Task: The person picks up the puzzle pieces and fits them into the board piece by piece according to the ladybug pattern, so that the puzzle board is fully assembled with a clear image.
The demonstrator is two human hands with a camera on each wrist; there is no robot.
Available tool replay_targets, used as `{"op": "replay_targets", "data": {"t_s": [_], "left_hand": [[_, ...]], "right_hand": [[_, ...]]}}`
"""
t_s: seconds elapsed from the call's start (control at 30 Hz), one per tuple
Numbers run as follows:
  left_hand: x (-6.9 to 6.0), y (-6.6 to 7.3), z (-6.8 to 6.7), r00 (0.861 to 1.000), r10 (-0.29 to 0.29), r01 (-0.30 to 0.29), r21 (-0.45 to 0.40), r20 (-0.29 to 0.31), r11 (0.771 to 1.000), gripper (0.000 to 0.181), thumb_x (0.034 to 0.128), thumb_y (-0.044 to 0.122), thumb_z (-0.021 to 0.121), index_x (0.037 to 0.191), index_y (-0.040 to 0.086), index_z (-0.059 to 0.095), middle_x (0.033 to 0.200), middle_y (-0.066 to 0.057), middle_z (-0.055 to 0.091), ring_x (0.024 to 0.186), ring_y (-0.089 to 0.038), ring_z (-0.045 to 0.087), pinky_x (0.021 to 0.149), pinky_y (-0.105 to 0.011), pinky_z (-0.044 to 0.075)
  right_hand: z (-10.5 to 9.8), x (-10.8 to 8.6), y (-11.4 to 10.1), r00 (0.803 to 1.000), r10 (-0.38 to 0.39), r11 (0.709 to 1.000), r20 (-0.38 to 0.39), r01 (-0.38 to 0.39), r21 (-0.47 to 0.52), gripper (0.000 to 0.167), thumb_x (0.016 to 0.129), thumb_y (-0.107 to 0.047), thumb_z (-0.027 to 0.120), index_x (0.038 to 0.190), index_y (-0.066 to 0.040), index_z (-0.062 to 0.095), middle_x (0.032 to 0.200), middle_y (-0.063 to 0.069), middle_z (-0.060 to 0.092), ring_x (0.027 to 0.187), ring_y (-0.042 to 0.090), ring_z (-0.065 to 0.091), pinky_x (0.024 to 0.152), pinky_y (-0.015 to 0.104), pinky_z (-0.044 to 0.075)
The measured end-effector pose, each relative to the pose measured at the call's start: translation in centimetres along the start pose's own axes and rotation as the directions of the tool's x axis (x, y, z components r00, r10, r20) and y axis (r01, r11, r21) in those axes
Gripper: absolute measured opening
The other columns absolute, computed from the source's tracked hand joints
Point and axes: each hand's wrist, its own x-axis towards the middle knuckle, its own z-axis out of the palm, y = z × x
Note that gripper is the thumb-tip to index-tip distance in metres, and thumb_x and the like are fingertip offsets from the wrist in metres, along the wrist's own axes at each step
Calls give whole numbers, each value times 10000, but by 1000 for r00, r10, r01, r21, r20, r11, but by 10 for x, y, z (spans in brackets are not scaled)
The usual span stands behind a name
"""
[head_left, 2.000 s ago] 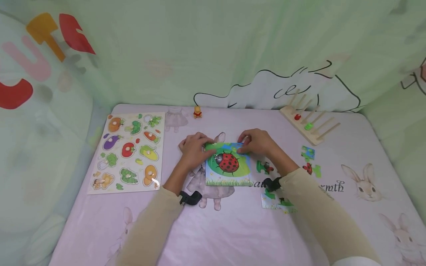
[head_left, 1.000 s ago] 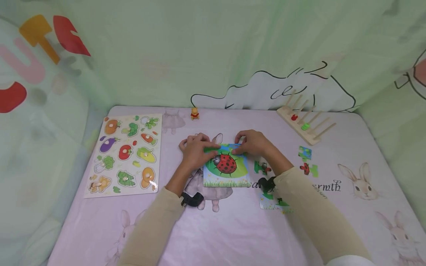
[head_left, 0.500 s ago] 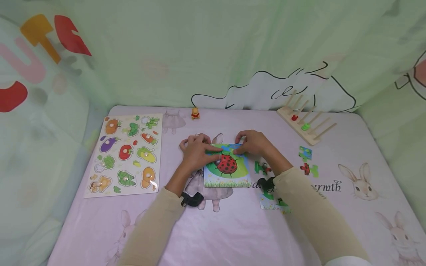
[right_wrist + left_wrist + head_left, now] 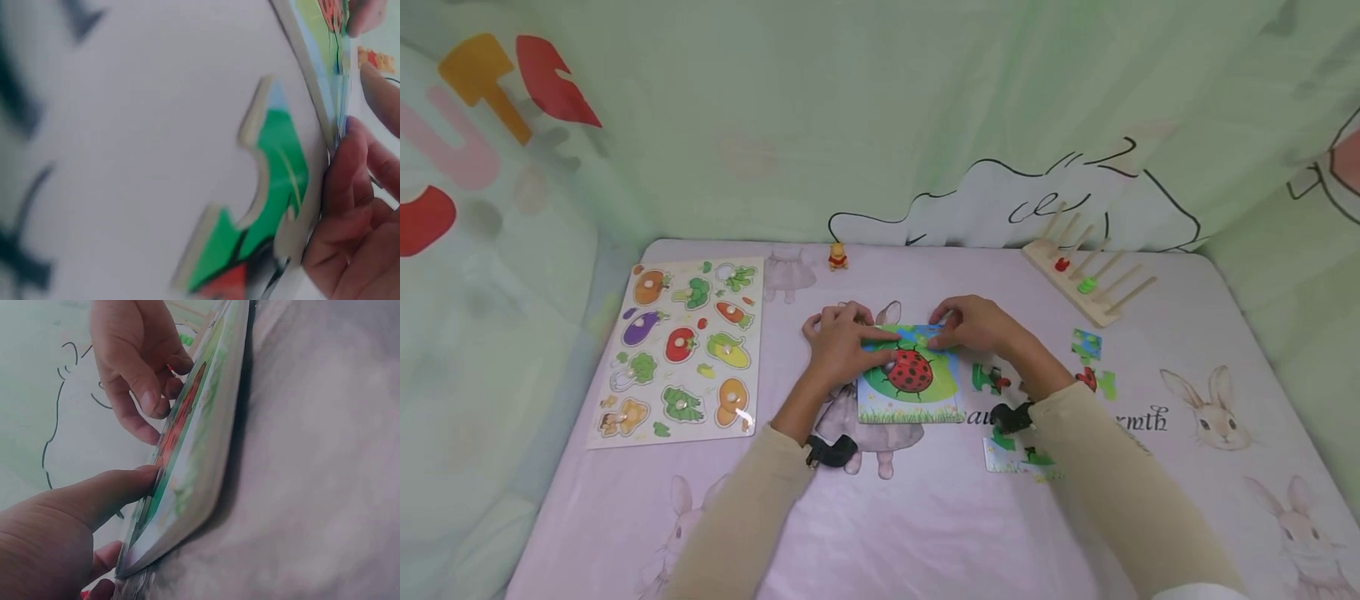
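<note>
A square ladybug jigsaw puzzle (image 4: pixel 911 392) lies flat near the middle of the table. My left hand (image 4: pixel 841 346) holds its upper left corner, thumb on the picture and other fingers past the edge. At the upper right corner, my right hand (image 4: pixel 973 323) has its fingers curled at the edge, with the thumb over the blue part. In the right wrist view, the right fingers (image 4: pixel 350 169) meet the side of the puzzle, while a green-and-red puzzle piece (image 4: pixel 284 162) lies close by. Part of the puzzle's upper edge is hidden by the hands.
Loose puzzle pieces (image 4: pixel 1087 343) lie right of the puzzle, some partly behind my right arm. A vegetable puzzle board (image 4: pixel 658 367) is at the left. A pegged wooden rack (image 4: pixel 1075 287) stands back right, and a small bear figure (image 4: pixel 838 257) sits at the back.
My left hand has shifted slightly right over the puzzle, its thumb now reaching the ladybug's head. The right hand stays at the upper right corner. The view has shifted slightly.
</note>
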Motion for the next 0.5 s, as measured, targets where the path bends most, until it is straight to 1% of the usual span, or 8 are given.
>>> {"op": "replay_targets", "data": {"t_s": [0.13, 0.23, 0.37, 0.5], "left_hand": [[0, 0, 0, 1000, 0, 0, 18, 0, 1000, 320, 851, 536, 778, 1158, 445, 768, 1169, 38, 548, 1263, -344, 395, 1089, -664, 145], [0, 0, 0, 1000, -2, 2, 22, 1, 1000, 318, 855, 528, 776, 1162, 444, 767, 1179, 32, 549, 1257, -341, 399, 1086, -665, 151], [0, 0, 1, 1000, -1, 1, 20, 3, 1000, 315, 860, 517, 777, 1165, 440, 767, 1186, 23, 550, 1258, -344, 401, 1084, -666, 153], [0, 0, 2, 1000, -1, 1, 21, 3, 1000, 316, 860, 512, 779, 1168, 440, 766, 1182, 22, 549, 1257, -345, 400, 1089, -667, 150]], "right_hand": [[0, -8, 4, 999, -48, 999, -25, 48, 10, 408, 889, -308, 795, 1237, -126, 683, 1040, 76, 668, 980, 254, 590, 847, 373, 455], [-1, -15, 11, 996, -74, 997, -53, 74, -4, 405, 904, -327, 782, 1249, -141, 683, 1069, 68, 680, 1004, 249, 612, 849, 371, 476], [-8, -28, 19, 995, -57, 998, -86, 58, 3, 373, 923, -351, 760, 1245, -178, 689, 1082, 51, 671, 1017, 241, 621, 818, 353, 497], [-20, -44, 29, 994, -43, 999, -104, 43, 1, 358, 948, -364, 732, 1252, -180, 690, 1082, 56, 653, 1016, 243, 609, 783, 330, 504]]}}
